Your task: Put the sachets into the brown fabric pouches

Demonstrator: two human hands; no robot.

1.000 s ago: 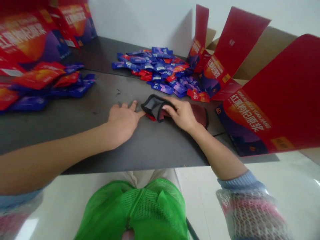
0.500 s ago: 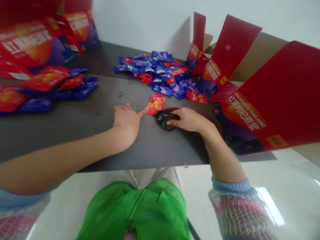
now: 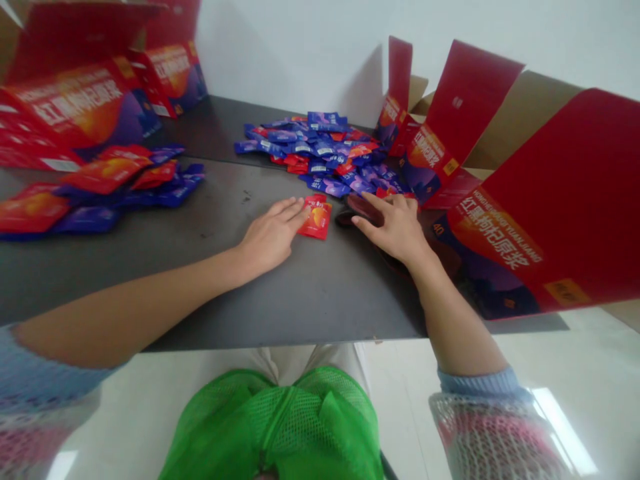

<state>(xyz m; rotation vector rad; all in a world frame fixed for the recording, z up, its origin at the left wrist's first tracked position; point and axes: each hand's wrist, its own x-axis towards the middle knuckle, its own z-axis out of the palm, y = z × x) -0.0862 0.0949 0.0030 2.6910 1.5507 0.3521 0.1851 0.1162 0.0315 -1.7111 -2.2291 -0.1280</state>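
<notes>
A single red sachet (image 3: 317, 220) with an orange fruit print lies on the dark table between my hands. My left hand (image 3: 273, 237) rests flat, its stretched fingertips touching the sachet's left edge. To the right, my right hand (image 3: 395, 227) is spread over a dark brown, glossy object (image 3: 364, 208) with a rounded end. My palm and fingers cover part of that object, so I cannot tell its kind. Just behind my hands spreads a heap of blue and red sachets (image 3: 320, 150).
At the left lies another group of red and blue sachets (image 3: 113, 173), blurred, in front of red cartons (image 3: 83, 100). Open red cartons with raised flaps (image 3: 545, 220) stand along the right. A pale wall (image 3: 290, 53) closes off the back; the table's front edge (image 3: 300, 345) is near my body.
My right hand has let go of the black looped part it was pinching, and its fingers have spread. My left hand has gone from one pointing finger to several fingers laid at the sachet.
</notes>
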